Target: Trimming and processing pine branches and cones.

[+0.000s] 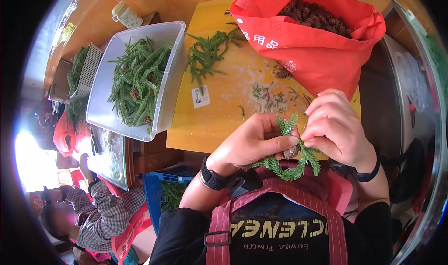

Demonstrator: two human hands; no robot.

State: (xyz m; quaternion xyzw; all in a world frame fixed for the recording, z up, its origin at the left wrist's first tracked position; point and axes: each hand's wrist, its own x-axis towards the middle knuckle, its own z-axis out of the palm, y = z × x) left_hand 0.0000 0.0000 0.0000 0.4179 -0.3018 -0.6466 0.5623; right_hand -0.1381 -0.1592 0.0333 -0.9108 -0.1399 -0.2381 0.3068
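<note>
Close to my body, above the near edge of the yellow table (186, 136), I hold a small ring of green artificial pine sprigs (291, 173). A brownish pine cone (291, 152) sits at its upper part, partly covered by fingers. My left hand (254, 141) is closed on the ring's left side, thumb towards the cone. Opposite it, my right hand (339, 132) pinches the ring beside the cone, its fingertips almost meeting the left thumb. Whatever fine piece may be between the right fingertips is too small to make out.
A clear plastic bin (170, 101) of pine wreaths stands left. Behind my right hand rises a red bag (322, 55) full of pine cones. Loose sprigs (207, 52), a white label (200, 97) and scraps lie on the table. Another person (105, 213) sits far left.
</note>
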